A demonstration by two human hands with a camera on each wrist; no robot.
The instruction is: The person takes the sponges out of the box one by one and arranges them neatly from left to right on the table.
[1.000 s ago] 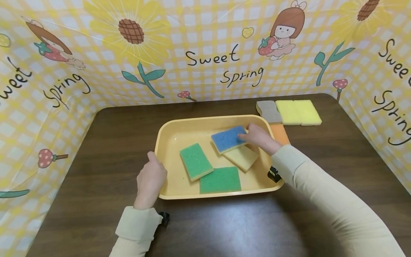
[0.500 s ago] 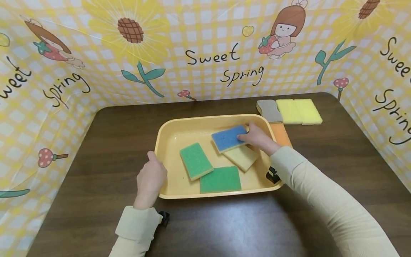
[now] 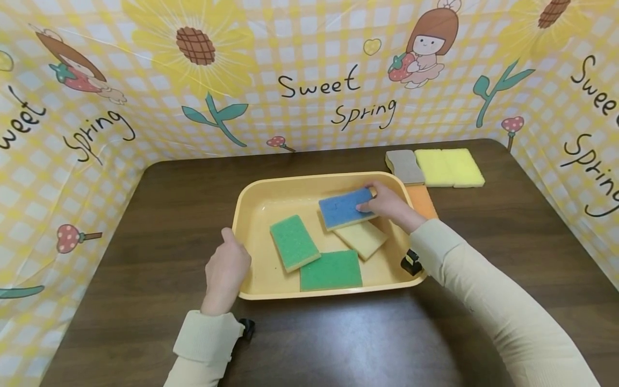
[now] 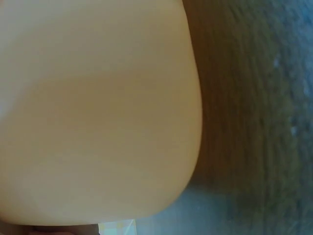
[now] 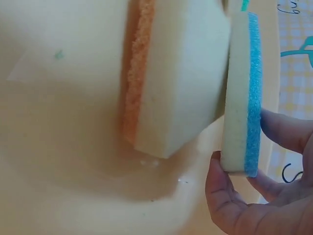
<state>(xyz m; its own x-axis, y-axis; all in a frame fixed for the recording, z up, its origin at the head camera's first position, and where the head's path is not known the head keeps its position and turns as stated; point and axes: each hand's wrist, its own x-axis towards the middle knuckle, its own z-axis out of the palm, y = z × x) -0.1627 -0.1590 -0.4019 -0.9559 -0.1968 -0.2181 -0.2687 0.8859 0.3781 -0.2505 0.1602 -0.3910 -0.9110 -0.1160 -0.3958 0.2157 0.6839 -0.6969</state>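
Blue sponge (image 3: 342, 210) has swung a touch since half a second ago, and the cream-topped sponge (image 3: 361, 240) has slid slightly left in the yellow tray (image 3: 256, 236). Right hand (image 3: 390, 205) is pinching the blue one by its end, fingers on both faces, which I'd guess lets it be tilted easily; it overhangs part of the cream one, can't tell if they touch. Left hand (image 3: 228, 267) is at the tray's left rim, probably steadying it on the counter (image 3: 145, 279), but its fingers are hidden, so can't tell how they're set. One green sponge (image 3: 295, 242) laps over a second green sponge (image 3: 332, 272).
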